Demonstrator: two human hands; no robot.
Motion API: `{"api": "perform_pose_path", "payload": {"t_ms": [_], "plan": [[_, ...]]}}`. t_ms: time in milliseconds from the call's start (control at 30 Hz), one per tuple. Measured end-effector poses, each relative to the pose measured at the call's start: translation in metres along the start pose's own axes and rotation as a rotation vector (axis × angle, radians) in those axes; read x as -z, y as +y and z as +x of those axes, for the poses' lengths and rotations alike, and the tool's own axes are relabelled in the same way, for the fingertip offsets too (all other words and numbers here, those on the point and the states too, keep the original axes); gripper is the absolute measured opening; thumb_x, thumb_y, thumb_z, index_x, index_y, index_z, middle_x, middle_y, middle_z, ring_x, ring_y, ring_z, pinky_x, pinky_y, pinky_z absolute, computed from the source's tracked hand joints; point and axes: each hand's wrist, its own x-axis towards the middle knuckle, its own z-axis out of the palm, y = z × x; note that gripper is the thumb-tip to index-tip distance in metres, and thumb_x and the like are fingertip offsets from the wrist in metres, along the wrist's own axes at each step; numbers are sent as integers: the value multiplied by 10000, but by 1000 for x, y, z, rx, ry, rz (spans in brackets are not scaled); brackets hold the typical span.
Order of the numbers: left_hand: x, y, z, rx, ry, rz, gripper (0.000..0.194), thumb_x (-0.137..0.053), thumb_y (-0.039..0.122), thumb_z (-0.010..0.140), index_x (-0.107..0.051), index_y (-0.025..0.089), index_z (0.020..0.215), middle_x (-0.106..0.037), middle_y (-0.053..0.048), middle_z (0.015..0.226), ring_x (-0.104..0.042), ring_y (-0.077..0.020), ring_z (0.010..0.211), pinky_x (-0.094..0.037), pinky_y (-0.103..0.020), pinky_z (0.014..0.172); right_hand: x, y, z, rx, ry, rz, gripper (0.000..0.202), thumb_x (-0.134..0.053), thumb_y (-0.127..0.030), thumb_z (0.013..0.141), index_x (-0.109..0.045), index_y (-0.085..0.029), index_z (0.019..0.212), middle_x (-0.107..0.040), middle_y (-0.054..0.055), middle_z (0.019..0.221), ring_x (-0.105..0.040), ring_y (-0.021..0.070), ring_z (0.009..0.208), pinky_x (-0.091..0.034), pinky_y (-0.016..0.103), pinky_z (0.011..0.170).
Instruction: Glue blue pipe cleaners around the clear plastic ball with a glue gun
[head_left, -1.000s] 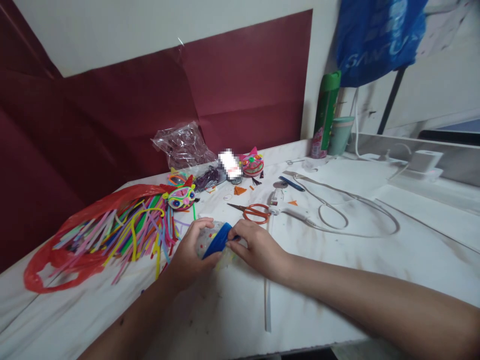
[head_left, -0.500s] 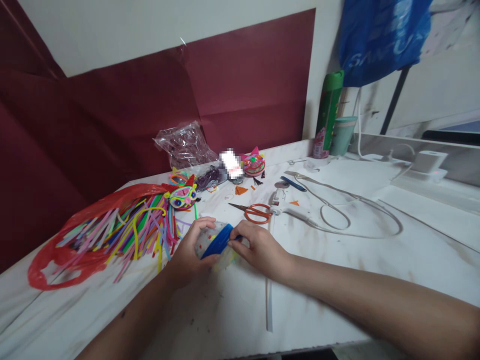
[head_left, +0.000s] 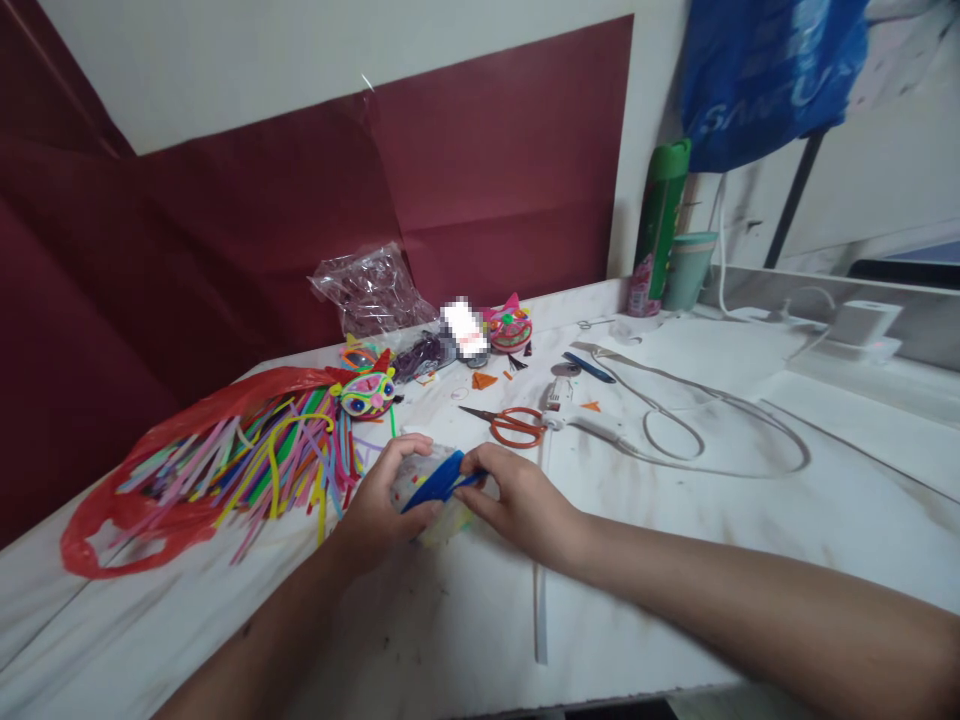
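My left hand (head_left: 379, 510) is wrapped round a whitish, rounded piece (head_left: 409, 478) dotted with small red and yellow spots. A band of blue strips (head_left: 436, 484), which look like pipe cleaners, crosses its side. With thumb and forefinger, my right hand (head_left: 514, 490) pinches a blue end at the right of this band. Something pale yellow and see-through hangs beneath the piece, partly hidden by my fingers. Beyond my right hand lie orange-handled scissors (head_left: 517, 427) and a white glue gun (head_left: 589, 420).
A red plastic bag (head_left: 180, 535) bears many coloured pipe cleaners (head_left: 262, 465) and a decorated animal face (head_left: 366, 394). Farther back are a pink face (head_left: 510, 328), a clear bag (head_left: 375, 290) and a blue cutter (head_left: 589, 367). The glue gun's cable (head_left: 757, 470) loops rightward.
My right fingers have shifted slightly at the blue end, and the blue band sits at a slightly different angle. My left hand keeps its hold; the view has shifted a little.
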Motion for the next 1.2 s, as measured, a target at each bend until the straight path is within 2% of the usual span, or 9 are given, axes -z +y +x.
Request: {"api": "perform_pose_path", "payload": {"t_ms": [333, 433, 567, 700, 833, 933, 1033, 1100, 1200], "plan": [[0, -6, -2, -41, 20, 95, 552, -687, 479, 700, -507, 213, 1149, -499, -126, 1274, -452, -327, 1236, -359, -454, 1043, 1, 0, 1, 2, -10, -5, 128, -626, -77, 779, -566, -190, 782, -623, 15, 756, -597, 155, 685, -463, 255, 636], [-1, -3, -3, 4, 17, 103, 581, -695, 460, 687, -506, 209, 1176, -493, -133, 1314, -456, -345, 1244, -366, -468, 1037, 1, 0, 1, 0, -12, -2, 133, -623, -72, 776, -565, -192, 783, -622, 11, 760, -600, 152, 694, -464, 253, 638], [-1, 3, -4, 107, -3, 86, 585, -690, 423, 694, -478, 219, 1199, -546, -108, 1260, -529, -332, 1161, -449, -436, 945, 1, -1, 1, 3, -10, -3, 140, -628, -62, 770, -564, -187, 778, -618, 11, 754, -594, 150, 689, -460, 251, 637], [-1, 4, -3, 123, 4, 69, 556, -700, 408, 689, -491, 225, 1170, -554, -97, 1245, -521, -323, 1168, -441, -416, 948, 0, -3, 0, 10, -12, 5, 143, -624, -66, 770, -558, -192, 760, -600, -2, 727, -580, 141, 665, -456, 244, 620], [1, 1, -4, 98, -14, 1, 562, -703, 402, 694, -488, 214, 1178, -534, -112, 1262, -507, -315, 1178, -417, -399, 966, 2, -2, -1, 38, 0, 67, 118, -613, -125, 786, -568, -198, 867, -624, 16, 797, -606, 158, 731, -489, 273, 683], [3, -3, -3, 89, -19, -52, 586, -720, 423, 671, -504, 214, 1174, -541, -108, 1233, -522, -316, 1147, -432, -380, 935, 8, 3, 2, 67, 85, 92, 158, -590, -186, 810, -548, -195, 962, -627, 54, 884, -610, 186, 833, -502, 316, 756], [6, -9, -1, 121, 1, -98, 605, -752, 418, 636, -528, 222, 1163, -556, -96, 1203, -540, -319, 1108, -442, -368, 899, 14, 10, 7, 26, 152, 100, 131, -549, -225, 843, -536, -202, 971, -623, 60, 901, -608, 188, 858, -505, 328, 773], [6, -13, 1, 161, 49, -187, 611, -773, 405, 613, -535, 224, 1146, -562, -93, 1199, -545, -318, 1098, -444, -360, 884, 16, 14, 10, -22, 169, 105, 107, -526, -231, 851, -538, -200, 952, -625, 60, 898, -611, 183, 844, -506, 326, 764], [5, -18, 2, 222, 125, -443, 594, -765, 385, 623, -517, 229, 1139, -580, -89, 1186, -564, -304, 1073, -463, -344, 835, 17, 17, 12, -57, 147, 99, 80, -512, -228, 849, -542, -190, 912, -628, 61, 876, -609, 180, 818, -503, 320, 740]]}}
